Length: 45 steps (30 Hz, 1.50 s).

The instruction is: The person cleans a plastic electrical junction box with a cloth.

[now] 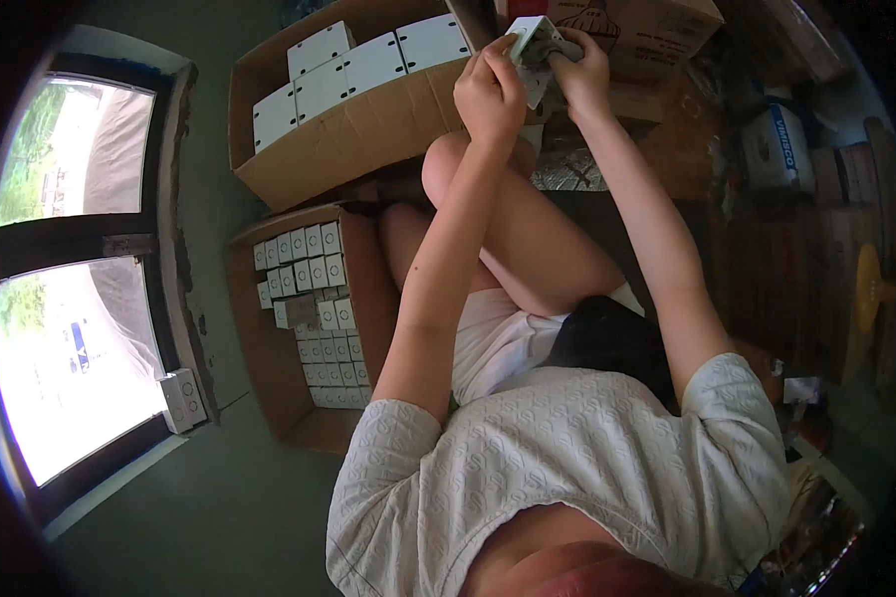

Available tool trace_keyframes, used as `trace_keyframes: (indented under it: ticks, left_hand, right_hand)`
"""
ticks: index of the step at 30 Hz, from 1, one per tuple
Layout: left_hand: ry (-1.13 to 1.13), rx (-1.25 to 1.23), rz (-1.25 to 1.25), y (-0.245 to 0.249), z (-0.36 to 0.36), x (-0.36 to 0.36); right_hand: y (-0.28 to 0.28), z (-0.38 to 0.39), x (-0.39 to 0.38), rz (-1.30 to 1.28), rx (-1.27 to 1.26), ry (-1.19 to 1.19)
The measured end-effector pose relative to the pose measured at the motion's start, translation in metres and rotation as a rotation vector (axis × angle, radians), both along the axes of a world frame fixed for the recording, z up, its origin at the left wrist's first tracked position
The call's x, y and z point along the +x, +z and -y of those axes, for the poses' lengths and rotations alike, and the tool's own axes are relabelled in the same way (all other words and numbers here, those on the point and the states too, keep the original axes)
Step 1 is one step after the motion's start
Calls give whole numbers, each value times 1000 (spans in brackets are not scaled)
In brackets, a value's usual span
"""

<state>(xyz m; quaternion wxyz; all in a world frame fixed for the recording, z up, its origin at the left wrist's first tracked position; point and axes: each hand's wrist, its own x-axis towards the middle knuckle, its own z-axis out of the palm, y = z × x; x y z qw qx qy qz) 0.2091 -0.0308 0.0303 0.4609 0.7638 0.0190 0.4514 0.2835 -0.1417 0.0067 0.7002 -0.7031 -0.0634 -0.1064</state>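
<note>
A white plastic box with an open side is held up in front of me, above my crossed legs. My left hand is closed with its fingertips on the near left side of the box. On the other side, my right hand pinches a soft-looking grey piece against the box's open side; I cannot tell what this piece is. Part of the box is hidden behind my fingers.
A cardboard carton at the upper left holds several white flat-topped boxes. Below it, another carton has rows of small white boxes. One white box stands on the windowsill. A printed carton lies beyond my right hand.
</note>
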Motion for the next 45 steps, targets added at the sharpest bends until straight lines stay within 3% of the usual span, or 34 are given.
trace_keyframes:
  ticks: [1, 3, 5, 7, 13, 16, 18, 19, 21, 22, 25, 27, 31, 33, 37, 39, 41, 42, 44, 45]
  left_hand:
    - [-19, -34, -26, 2, 0, -1]
    - [-38, -71, -54, 3, 0, -1]
    - [-48, -40, -13, 2, 0, 0]
    - [-48, -51, -32, 1, 0, 1]
    - [-27, -47, -18, -1, -5, 1]
    - [-60, -120, -34, 2, -6, 0]
    - [-17, -175, -80, 2, -6, 1]
    - [-18, -179, -79, 2, -4, 1]
    - [-131, -231, -80, 4, 0, 1]
    - [-127, -231, -81, 2, 1, 2]
    - [-74, -29, -6, -5, -2, 3]
    - [-100, -56, -43, -1, -1, -2]
    - [-26, -259, -11, 1, -8, -2]
    - [-25, -245, 21, -3, -12, 0]
    - [-26, -187, 4, -3, -15, -3]
    - [-47, -208, -46, -4, -14, -1]
    - [-81, -228, 118, -6, -11, 6]
    - [-115, -271, 23, -7, -14, 2]
    - [-131, -224, 21, -6, -14, 1]
    - [-139, -174, 10, -4, -14, -3]
  right_hand:
    - [0, 4, 2, 1, 2, 3]
    - [7, 10, 3, 40, -314, -39]
    - [9, 13, 3, -50, -247, 5]
    - [7, 10, 0, -82, 73, 74]
    - [5, -4, -28, -418, 218, 229]
    - [3, -7, -33, -256, 12, 268]
    - [19, -10, -55, 525, -356, -263]
    - [31, -5, -62, 526, -360, -263]
    - [52, 6, -70, 807, -776, -77]
    - [42, 8, -66, 787, -849, 37]
    - [37, 10, -55, 673, -845, -5]
    - [47, 9, -51, 643, -814, -6]
    - [52, 7, -56, 832, -935, 138]
    - [48, 7, -59, 785, -994, 363]
    - [64, 27, -53, 757, -1091, 567]
    - [65, 30, -53, 769, -1096, 571]
    - [60, 30, -52, 878, -880, 540]
    - [58, 30, -53, 882, -885, 535]
    - [56, 29, -59, 472, -737, 620]
    - [59, 31, -62, 479, -739, 625]
